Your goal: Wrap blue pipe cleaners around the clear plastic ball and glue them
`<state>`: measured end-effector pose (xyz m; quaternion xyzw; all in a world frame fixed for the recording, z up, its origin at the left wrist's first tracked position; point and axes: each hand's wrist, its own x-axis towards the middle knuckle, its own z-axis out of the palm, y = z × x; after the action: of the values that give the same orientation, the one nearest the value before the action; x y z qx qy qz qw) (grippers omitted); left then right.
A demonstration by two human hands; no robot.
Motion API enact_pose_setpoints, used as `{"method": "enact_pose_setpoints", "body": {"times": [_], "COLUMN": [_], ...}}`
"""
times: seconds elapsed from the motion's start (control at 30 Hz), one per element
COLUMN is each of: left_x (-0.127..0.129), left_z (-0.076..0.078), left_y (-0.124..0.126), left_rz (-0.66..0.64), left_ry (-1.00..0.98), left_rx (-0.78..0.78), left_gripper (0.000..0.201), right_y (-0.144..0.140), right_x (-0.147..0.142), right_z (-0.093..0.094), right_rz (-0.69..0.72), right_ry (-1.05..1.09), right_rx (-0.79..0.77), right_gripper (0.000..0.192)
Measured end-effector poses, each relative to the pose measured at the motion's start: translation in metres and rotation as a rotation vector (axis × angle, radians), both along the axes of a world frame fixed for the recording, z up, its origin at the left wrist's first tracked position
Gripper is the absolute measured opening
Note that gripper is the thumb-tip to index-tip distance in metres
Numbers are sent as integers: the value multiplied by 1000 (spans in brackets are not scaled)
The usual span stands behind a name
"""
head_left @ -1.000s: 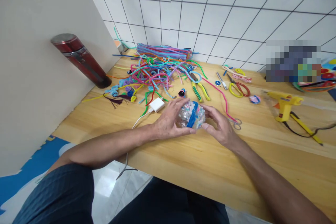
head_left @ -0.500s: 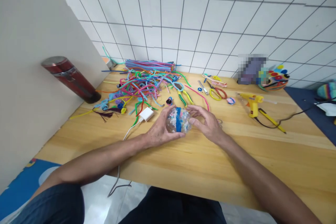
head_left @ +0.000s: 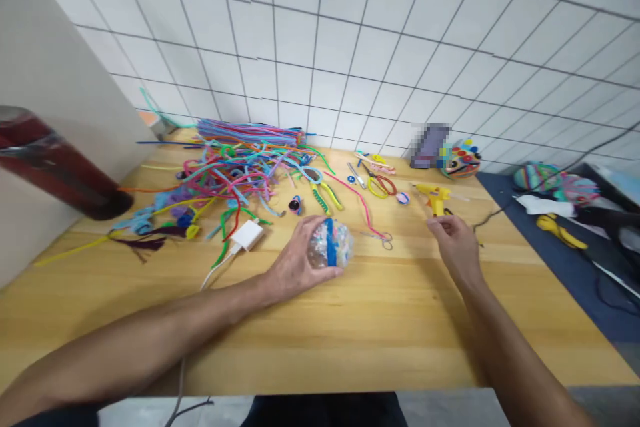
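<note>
Near the table's [head_left: 350, 340] middle, left hand [head_left: 293, 263] cups a clear speckled ball with a blue band [head_left: 330, 243], fingers wrapped round it, ball resting on the wood. Right hand [head_left: 455, 247] is loosely curled, holding nothing, just near of yellow glue gun [head_left: 434, 195]. Far left: pipe cleaner pile [head_left: 240, 160].

A wooden counter [head_left: 350, 333] fills the lower frame; pipe cleaners [head_left: 235, 163] heap at upper left, scissors [head_left: 379, 184] and a glue gun [head_left: 434, 196] right of centre.
</note>
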<state>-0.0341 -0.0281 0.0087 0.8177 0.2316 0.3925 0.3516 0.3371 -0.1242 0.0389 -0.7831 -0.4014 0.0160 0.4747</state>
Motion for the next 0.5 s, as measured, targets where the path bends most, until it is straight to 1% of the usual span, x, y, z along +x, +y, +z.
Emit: {"method": "enact_pose_setpoints", "body": {"times": [0.1, 0.13, 0.17, 0.23, 0.33, 0.4, 0.5], "left_x": [-3, -3, -3, -2, 1, 2, 3], "left_z": [-3, -2, -1, 1, 1, 1, 0], "left_y": [1, 1, 1, 1, 2, 3, 3], "left_rz": [-36, -46, -55, -62, -39, -36, -34], "left_ry": [0, 4, 5, -8, -33, -42, -54], "left_rx": [17, 16, 12, 8, 1, -18, -70], "left_gripper": [106, 110, 115, 119, 116, 116, 115], "right_y": [-7, -4, 2, 18, 44, 53, 56], "right_x": [44, 56, 66, 80, 88, 86, 72], "right_z": [-7, -8, -9, -9, -8, -5, 5], "right_rz": [-204, -240, -246, -217, -136, -87, -64], "right_ry": [-47, -65, -70, -83, -111, -134, -134], "right_rx": [-6, -36, -57, -89, -111, -142, -166], "right_gripper": [51, 52, 51, 48, 41, 38, 40]}}
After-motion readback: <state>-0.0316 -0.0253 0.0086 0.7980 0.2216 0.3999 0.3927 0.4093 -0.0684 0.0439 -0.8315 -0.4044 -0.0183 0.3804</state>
